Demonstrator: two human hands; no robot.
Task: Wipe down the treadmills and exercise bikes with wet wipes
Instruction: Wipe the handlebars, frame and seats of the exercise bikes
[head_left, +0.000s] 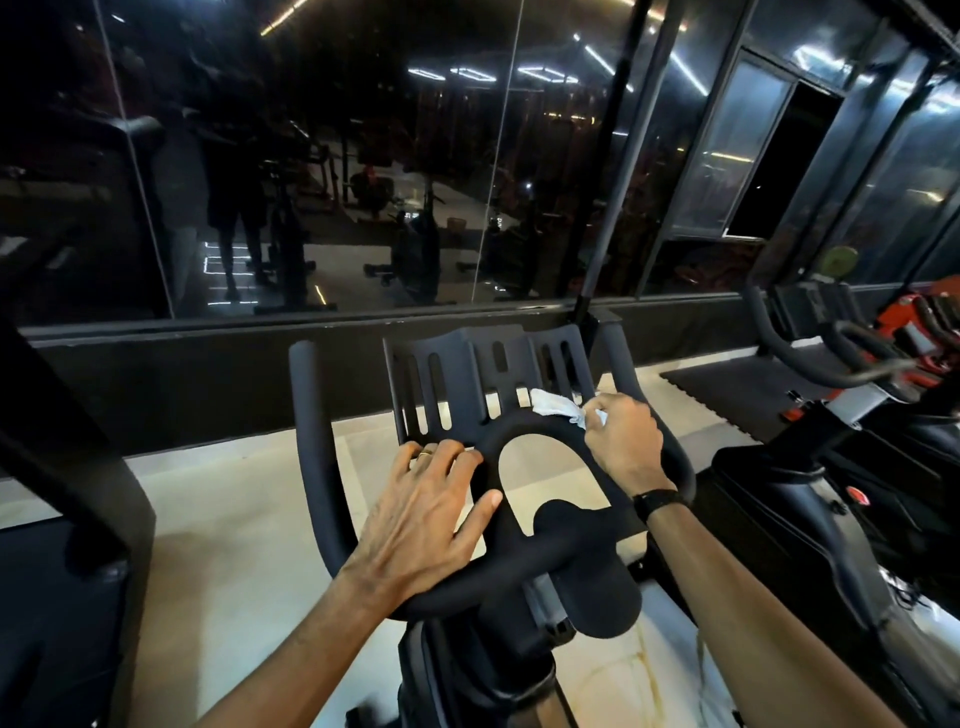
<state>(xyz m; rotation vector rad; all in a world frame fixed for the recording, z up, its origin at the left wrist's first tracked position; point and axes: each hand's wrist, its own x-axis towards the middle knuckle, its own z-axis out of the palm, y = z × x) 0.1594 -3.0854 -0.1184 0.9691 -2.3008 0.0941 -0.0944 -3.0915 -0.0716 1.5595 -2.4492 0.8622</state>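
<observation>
Dim gym interior. Ahead, tall dark mirror wall panels (311, 156) with thin vertical seams, reflecting strip ceiling lights (545, 73) and dark equipment. Below the mirrors, low matte black wall band (182, 374). Pale glossy tiled floor (234, 545), partly covered at right by black interlocking rubber floor mat (737, 379). Upper right, glazed metal-framed window (737, 150), one sash open onto darkness. Slanted black steel post (613, 182) crossing the mirrors. Far right, red and black machine frame (914, 322), details unclear.

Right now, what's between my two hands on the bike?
In the head view, the handlebar's curved centre loop spans between the left hand and the right hand, which grips the wipe.
</observation>
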